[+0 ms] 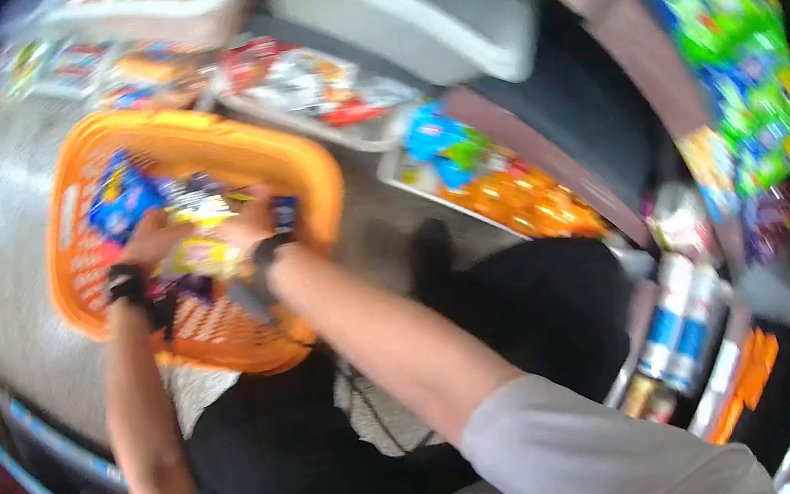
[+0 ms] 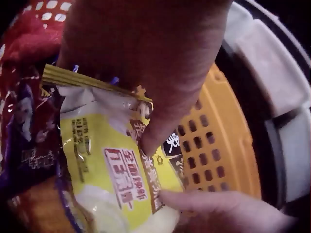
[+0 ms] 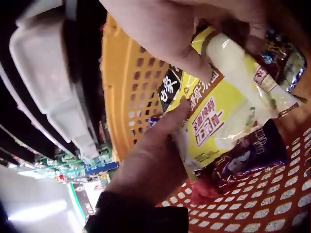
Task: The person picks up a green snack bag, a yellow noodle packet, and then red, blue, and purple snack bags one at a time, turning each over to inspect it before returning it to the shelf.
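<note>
Both hands are inside an orange basket (image 1: 304,174). A yellow and white packet (image 1: 199,256) (image 2: 102,160) (image 3: 233,102) lies between them, printed side facing up in the wrist views. My left hand (image 1: 155,238) (image 2: 146,53) (image 3: 155,158) grips one side, thumb on its front. My right hand (image 1: 248,222) (image 2: 223,208) (image 3: 160,29) holds another side, its thumb pressing the printed face; its other fingers are partly hidden. Beside the packet lie a purple packet (image 2: 29,150) (image 3: 257,150) and a red item (image 3: 204,189). A blue packet (image 1: 124,199) sits by the basket's left wall.
Shelf trays of snack packs (image 1: 322,85) stand beyond the basket, with orange packs (image 1: 519,194) to the right. Green and blue bags (image 1: 729,38) hang at the far right, above cans (image 1: 673,319). Grey floor (image 1: 1,242) shows left of the basket.
</note>
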Tool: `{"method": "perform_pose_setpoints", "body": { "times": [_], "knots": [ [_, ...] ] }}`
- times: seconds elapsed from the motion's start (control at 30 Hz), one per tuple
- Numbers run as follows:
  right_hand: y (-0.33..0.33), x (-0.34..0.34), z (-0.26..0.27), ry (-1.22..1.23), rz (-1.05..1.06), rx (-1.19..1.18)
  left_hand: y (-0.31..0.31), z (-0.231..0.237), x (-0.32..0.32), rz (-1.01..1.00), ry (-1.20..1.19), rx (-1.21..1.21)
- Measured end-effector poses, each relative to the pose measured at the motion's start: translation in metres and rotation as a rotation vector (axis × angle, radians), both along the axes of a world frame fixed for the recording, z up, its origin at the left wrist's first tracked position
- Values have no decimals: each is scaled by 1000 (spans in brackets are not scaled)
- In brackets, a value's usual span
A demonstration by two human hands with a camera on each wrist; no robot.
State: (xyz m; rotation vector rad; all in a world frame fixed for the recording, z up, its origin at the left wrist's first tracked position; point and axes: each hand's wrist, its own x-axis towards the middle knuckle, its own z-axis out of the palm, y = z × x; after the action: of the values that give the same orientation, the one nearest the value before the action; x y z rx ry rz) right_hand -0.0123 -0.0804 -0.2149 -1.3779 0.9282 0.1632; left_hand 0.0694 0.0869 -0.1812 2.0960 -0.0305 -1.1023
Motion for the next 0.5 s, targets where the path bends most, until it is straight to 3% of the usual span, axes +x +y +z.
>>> {"method": "perform_pose_setpoints", "body": {
  "times": [0.03,0.07,0.1,0.17,0.23,0.3,0.33,0.37,0.43,0.47,0.5],
  "knots": [
    [-1,-1,19,-58,110,-401,-8,29,-5,130,134,-207],
    [-4,0,41,-57,121,-309,-15,58,-7,157,-47,-34],
    [-6,5,63,-72,139,-204,-7,65,2,157,-16,-12],
    [-20,6,110,-52,234,-79,-18,124,-1,-26,-206,311],
    [-21,5,132,-150,285,-134,0,132,1,65,-72,-126],
    [-27,-2,157,-415,174,-188,-20,196,-20,101,-171,-190],
    [-51,-15,206,-436,219,0,-30,225,-31,198,-192,-161],
    [-60,-21,227,-558,137,-13,-35,243,-40,298,-213,-135],
    [-78,-26,251,-713,147,-84,-15,243,-46,140,-728,-50],
    [-94,-39,278,-764,107,-105,-16,258,-55,-75,-901,77],
    [-108,-45,287,-777,132,-120,-22,271,-59,-91,-914,79]
  ]
}}
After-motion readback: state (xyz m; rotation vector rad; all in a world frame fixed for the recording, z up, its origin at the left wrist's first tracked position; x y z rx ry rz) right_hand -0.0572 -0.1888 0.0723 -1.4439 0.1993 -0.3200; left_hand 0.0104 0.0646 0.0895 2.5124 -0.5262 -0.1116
